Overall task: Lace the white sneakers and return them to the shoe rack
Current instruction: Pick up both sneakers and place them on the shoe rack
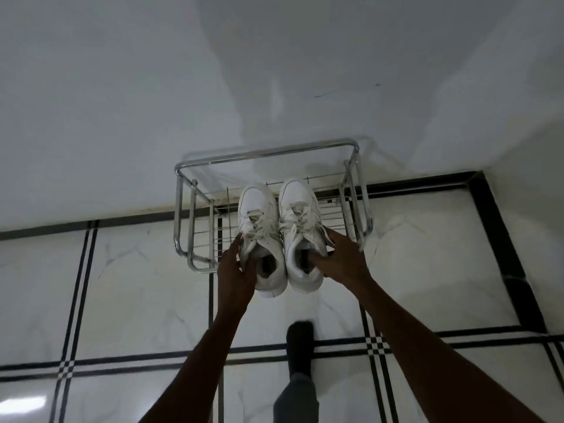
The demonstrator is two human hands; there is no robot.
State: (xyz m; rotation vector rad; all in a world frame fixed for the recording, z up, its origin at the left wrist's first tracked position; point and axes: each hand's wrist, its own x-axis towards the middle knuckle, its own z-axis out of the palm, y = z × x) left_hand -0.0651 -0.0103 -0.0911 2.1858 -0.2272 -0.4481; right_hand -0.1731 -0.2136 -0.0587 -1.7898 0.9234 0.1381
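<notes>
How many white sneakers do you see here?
2. The left sneaker sits over the shoe rack, gripped by the left hand. The right sneaker lies beside it, gripped by the right hand. No others show.

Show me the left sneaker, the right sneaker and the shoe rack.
left sneaker (256,206): head view, on its toe cap.
right sneaker (297,195): head view, on its toe cap.
shoe rack (262,154): head view, on its top rear rail.
</notes>
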